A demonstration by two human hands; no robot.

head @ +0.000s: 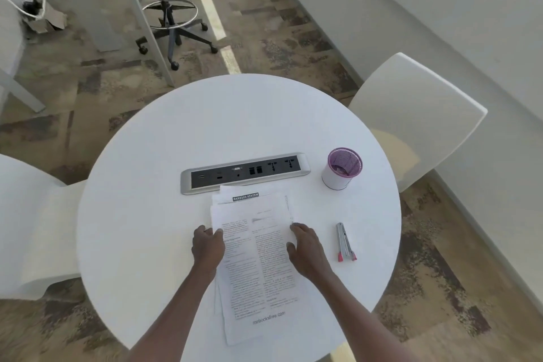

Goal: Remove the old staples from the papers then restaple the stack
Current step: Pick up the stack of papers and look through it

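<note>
On the left, the left hand lies flat on the round white table, its fingers loosely curled against the left edge of the stack of printed papers — resting on the sheets, not pinching them. The stack sits at the near middle of the table, its top edge just short of the recessed power-and-data panel. The sheets are fanned out of line; several corners stick out at the top and down the left side. No staple can be made out. The right hand presses on the stack's right edge, fingers spread and relaxed, gripping nothing. Further right, well apart from the papers, lies a small grey stapler with pink ends — or possibly a staple remover, the view cannot settle it. Beyond it stands a white cup with a purple mesh liner.

The likely trouble is misalignment: if the sheets are not squared first, a new staple would miss the stray pages. Pulling old staples carelessly could tear the corners, and loose pages could slide on the smooth tabletop.
</note>
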